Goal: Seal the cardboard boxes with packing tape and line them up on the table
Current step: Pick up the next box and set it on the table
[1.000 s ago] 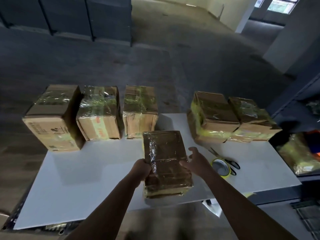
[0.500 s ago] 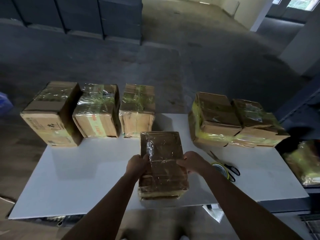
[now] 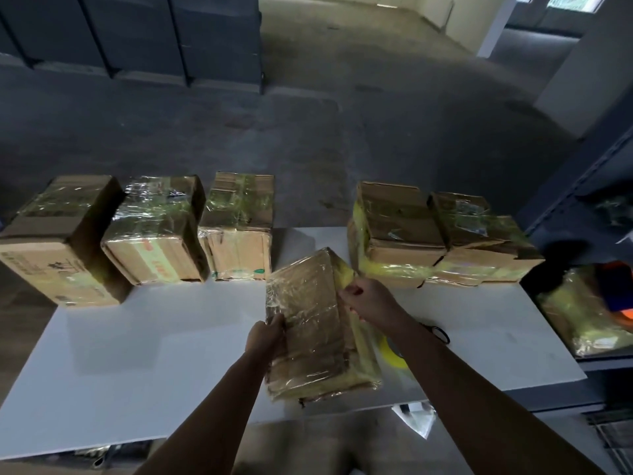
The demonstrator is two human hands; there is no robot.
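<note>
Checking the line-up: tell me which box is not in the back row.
The box gripped by the left hand and right hand, in front of the gap in the row. The other five stand along the table's far edge.

We see a white rectangular table [image 3: 137,354] carrying three tape-wrapped brown cardboard boxes [image 3: 157,231] along its far left edge and two more such boxes [image 3: 397,228], touching each other, far right. A yellow tape roll [image 3: 394,354] and black-handled scissors [image 3: 440,332] lie near the front right, partly hidden.

Dim grey concrete floor [image 3: 308,132] runs to dark cabinets [image 3: 137,36], a white pillar [image 3: 495,25], a daylit window [image 3: 572,1].
</note>
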